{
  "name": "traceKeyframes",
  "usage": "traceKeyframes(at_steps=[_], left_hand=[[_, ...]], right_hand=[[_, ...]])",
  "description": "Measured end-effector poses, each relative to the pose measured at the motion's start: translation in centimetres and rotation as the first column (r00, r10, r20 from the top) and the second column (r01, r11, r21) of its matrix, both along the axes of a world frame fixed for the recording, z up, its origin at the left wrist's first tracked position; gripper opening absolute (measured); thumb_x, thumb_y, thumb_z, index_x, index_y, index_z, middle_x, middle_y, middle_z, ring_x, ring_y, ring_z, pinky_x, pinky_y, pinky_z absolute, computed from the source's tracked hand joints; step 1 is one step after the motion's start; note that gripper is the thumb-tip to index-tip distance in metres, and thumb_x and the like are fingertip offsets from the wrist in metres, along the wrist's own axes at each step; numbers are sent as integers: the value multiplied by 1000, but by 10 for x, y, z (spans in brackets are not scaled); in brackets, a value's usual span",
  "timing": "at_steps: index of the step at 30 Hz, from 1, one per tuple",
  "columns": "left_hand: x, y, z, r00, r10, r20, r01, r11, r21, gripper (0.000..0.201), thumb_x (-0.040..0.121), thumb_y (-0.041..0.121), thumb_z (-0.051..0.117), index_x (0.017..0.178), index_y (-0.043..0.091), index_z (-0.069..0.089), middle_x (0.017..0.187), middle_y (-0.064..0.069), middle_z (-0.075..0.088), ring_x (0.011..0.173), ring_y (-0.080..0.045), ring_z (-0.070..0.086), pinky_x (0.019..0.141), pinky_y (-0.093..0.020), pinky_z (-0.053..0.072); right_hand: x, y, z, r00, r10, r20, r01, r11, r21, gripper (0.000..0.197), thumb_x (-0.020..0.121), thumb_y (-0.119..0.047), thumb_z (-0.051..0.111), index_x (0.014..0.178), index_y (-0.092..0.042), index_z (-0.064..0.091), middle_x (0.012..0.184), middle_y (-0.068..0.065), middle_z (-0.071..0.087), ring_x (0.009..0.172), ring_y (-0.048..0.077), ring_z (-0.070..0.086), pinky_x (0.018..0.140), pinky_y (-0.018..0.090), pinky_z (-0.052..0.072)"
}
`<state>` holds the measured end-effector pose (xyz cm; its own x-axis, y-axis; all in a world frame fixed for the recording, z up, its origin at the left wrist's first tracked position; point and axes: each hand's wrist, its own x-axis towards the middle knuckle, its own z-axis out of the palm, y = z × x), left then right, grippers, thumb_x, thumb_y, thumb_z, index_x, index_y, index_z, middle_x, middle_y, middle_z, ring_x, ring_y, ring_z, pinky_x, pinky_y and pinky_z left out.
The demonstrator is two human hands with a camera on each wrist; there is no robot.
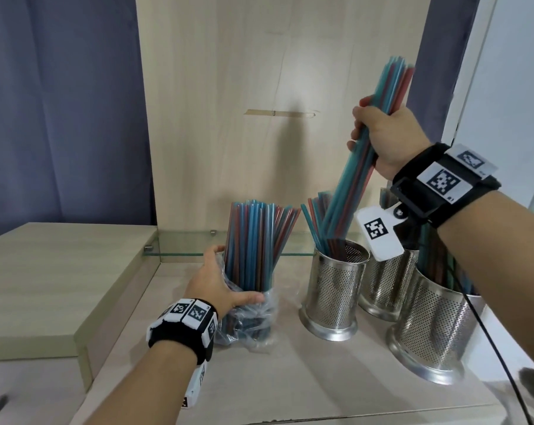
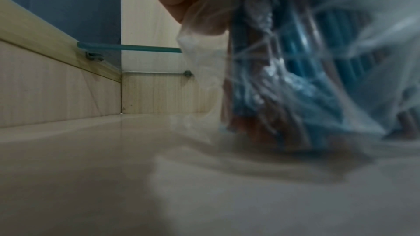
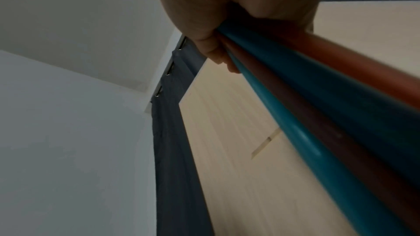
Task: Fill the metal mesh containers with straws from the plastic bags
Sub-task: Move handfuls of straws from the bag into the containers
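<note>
- The right hand (image 1: 388, 139) is raised above the middle mesh container (image 1: 334, 289), its forearm coming in from the right with a black wrist strap carrying printed marker tags.
- Its grip is closed in a fist around a bundle of blue and red straws (image 1: 363, 154); the bundle slants down to the left and its lower ends sit inside that container's mouth, beside a few loose straws (image 1: 313, 223) already leaning there.
- From the right wrist view, the fingers (image 3: 204, 30) wrap the blue and red straws close to the lens.
- The left hand (image 1: 219, 280) sits low, left of the middle mesh container, its grip curled round the crumpled clear plastic bag (image 1: 250, 320), thumb across the front.
- The bag stands upright on the table (image 1: 290, 378) with a thick sheaf of bagged straws (image 1: 256, 243) rising out of it.
- Two more mesh containers, one behind (image 1: 388, 289) and one nearer (image 1: 434, 329), stand right of the middle one, both partly hidden by the right arm.
- Behind the containers a glass shelf (image 1: 186, 242) runs along a pale wood back panel (image 1: 259, 87).
- Left of the bag a raised wooden ledge (image 1: 45, 283) steps up from the table; blue curtains (image 1: 60, 102) hang on either side of the panel.
</note>
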<state>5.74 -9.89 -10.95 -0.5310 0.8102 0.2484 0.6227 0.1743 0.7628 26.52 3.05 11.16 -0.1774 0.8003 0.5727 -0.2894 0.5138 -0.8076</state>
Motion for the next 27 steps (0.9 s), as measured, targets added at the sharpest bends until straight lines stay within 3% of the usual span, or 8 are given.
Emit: traceKeyframes(at_steps=[3, 9, 15, 17, 19, 23, 27], left_hand=[[0, 0, 0, 1000, -4, 2, 4, 1000, -11, 123, 36, 51, 92, 137, 24, 28, 130, -1, 60, 118, -22, 58, 99, -37, 47], [1, 1, 1, 1000, 4, 6, -4, 1000, -30, 122, 39, 49, 94, 139, 24, 28, 132, -2, 59, 120, -23, 56, 99, -38, 45], [2, 3, -1, 1000, 8, 6, -7, 999, -37, 122, 39, 48, 94, 139, 24, 27, 132, -3, 58, 120, -24, 56, 100, -39, 45], [0, 2, -1, 1000, 10, 8, -10, 999, -32, 123, 40, 47, 94, 140, 23, 27, 133, -3, 58, 120, -24, 56, 99, -38, 45], [1, 3, -1, 1000, 9, 6, -8, 999, -32, 123, 40, 48, 94, 140, 24, 27, 133, -3, 57, 121, -24, 55, 99, -38, 44], [1, 4, -1, 1000, 15, 4, -15, 999, -33, 123, 39, 47, 94, 140, 23, 27, 135, -4, 56, 122, -24, 54, 100, -39, 44], [1, 5, -1, 1000, 19, -3, -19, 999, -33, 126, 36, 51, 93, 140, 23, 27, 136, -3, 55, 124, -24, 52, 102, -39, 42]], right_hand=[[3, 13, -13, 996, -59, 67, 58, 998, 24, 17, 92, -5, 58, 85, -17, 49, 63, 0, 48, 49, 12, 50, 56, 30, 49], [-4, 29, -67, 942, -145, 303, 119, 988, 103, 15, 92, -11, 61, 87, -18, 49, 65, 3, 53, 53, 14, 53, 61, 30, 50], [-8, 45, -121, 889, -201, 412, 193, 979, 60, 14, 92, -16, 63, 82, -20, 54, 69, 3, 58, 62, 18, 56, 73, 41, 52], [-12, 46, -136, 880, -212, 425, 207, 977, 60, 12, 92, -17, 64, 86, -22, 56, 73, 0, 60, 66, 17, 59, 75, 40, 54], [-13, 46, -145, 875, -226, 428, 230, 972, 44, 8, 94, -19, 65, 99, -18, 58, 78, -4, 61, 72, 15, 61, 74, 32, 52], [-15, 50, -149, 851, -261, 455, 288, 958, 11, 34, 91, -27, 69, 118, -9, 60, 92, 0, 65, 85, 18, 65, 78, 26, 49], [-13, 47, -139, 850, -291, 439, 324, 946, -1, 59, 83, -30, 78, 127, -6, 45, 101, -2, 62, 94, 17, 64, 80, 26, 50]])
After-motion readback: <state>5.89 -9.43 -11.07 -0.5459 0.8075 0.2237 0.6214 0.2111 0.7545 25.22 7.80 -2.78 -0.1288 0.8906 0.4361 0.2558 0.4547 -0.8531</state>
